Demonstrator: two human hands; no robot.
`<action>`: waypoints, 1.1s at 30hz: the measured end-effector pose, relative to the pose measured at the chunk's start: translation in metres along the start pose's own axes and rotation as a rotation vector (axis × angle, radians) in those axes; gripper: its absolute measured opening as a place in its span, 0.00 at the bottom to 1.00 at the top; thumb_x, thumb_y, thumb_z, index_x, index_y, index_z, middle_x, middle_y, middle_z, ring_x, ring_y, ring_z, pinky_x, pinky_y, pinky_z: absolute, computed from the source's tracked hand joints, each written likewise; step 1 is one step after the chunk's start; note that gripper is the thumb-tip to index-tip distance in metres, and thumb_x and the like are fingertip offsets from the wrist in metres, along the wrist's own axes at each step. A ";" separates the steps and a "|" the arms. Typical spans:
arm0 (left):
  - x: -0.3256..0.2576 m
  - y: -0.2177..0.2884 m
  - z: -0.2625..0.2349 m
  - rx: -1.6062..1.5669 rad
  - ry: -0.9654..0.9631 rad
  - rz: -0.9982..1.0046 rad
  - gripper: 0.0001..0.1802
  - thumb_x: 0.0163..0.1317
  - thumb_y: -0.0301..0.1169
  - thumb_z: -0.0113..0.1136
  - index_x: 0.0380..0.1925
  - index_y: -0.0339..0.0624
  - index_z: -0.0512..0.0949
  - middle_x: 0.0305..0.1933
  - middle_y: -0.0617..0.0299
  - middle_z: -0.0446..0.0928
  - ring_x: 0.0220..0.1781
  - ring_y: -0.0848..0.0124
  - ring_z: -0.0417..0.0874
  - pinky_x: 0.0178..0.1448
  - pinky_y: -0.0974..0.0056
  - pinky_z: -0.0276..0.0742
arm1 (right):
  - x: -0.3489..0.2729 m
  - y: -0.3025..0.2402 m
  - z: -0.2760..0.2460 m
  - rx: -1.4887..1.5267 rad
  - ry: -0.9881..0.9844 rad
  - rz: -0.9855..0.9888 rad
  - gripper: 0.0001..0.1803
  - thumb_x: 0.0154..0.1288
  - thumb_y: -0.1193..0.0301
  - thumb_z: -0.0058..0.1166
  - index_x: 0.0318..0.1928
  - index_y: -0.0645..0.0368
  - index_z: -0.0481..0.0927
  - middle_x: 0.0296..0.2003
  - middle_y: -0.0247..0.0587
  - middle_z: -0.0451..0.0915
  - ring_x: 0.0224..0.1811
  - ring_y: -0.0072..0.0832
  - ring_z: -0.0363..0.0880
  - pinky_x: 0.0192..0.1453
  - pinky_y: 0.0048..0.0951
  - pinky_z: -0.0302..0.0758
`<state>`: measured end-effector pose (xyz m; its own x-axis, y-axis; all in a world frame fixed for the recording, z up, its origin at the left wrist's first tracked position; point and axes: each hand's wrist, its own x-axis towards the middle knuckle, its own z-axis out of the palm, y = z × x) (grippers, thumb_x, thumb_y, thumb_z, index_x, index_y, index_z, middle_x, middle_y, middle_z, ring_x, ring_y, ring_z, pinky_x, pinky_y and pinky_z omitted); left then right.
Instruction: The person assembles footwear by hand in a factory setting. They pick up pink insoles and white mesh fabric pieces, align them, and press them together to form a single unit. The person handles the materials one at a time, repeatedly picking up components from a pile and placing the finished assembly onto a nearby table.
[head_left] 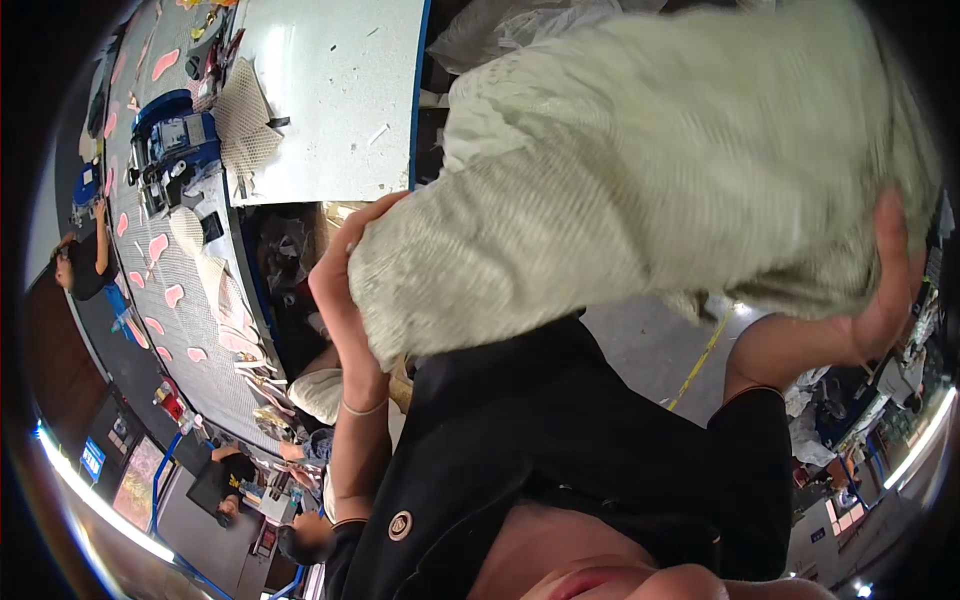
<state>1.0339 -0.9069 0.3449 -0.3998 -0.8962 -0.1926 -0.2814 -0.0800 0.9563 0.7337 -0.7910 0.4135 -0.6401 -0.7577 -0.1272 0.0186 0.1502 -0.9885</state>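
A large bundle of pale grey-green ribbed cloth (640, 200) is held up in front of me, folded and sagging in the middle. It fills the upper right of the view, and its upper part is smeared by motion. At its left end, my left hand (345, 275) is closed round the cloth's edge, the fingertips partly hidden behind it. On the far right, my right hand (892, 285) grips the other end from the side, with its thumb up along the cloth and the other fingers mostly out of sight.
A white worktop (325, 95) with a blue edge stands at the upper left, scraps and mesh sheet (245, 120) on it. Beyond runs a long grey belt (190, 280) bearing several pink sole-shaped pieces. A blue machine (175, 145) stands beside it. Several people work farther left.
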 end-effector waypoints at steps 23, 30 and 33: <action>0.206 0.179 -0.114 -0.533 0.830 1.150 0.29 0.69 0.34 0.48 0.67 0.38 0.58 0.66 0.43 0.64 0.67 0.58 0.66 0.71 0.63 0.57 | 0.154 -0.294 0.117 -0.888 0.040 -0.903 0.16 0.65 0.68 0.48 0.48 0.66 0.78 0.44 0.44 0.82 0.48 0.35 0.79 0.54 0.34 0.73; 0.195 -0.007 -0.181 -0.766 0.920 0.650 0.12 0.65 0.29 0.49 0.40 0.30 0.76 0.34 0.57 0.81 0.37 0.65 0.80 0.45 0.63 0.76 | 0.135 -0.248 0.425 -1.104 -0.699 -1.473 0.14 0.66 0.68 0.48 0.45 0.64 0.80 0.43 0.44 0.82 0.48 0.33 0.79 0.54 0.33 0.73; 0.193 -0.177 -0.140 -0.811 0.780 0.082 0.12 0.64 0.28 0.49 0.42 0.32 0.74 0.39 0.56 0.78 0.41 0.69 0.79 0.45 0.64 0.75 | 0.115 -0.109 0.506 -1.153 -1.020 -1.560 0.13 0.67 0.68 0.48 0.44 0.64 0.80 0.43 0.44 0.82 0.48 0.32 0.79 0.54 0.33 0.73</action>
<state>1.1286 -1.1273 0.1693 0.3432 -0.9168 -0.2043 0.4837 -0.0139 0.8751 1.0465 -1.2155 0.4647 0.8343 -0.5363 0.1280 -0.5491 -0.8290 0.1059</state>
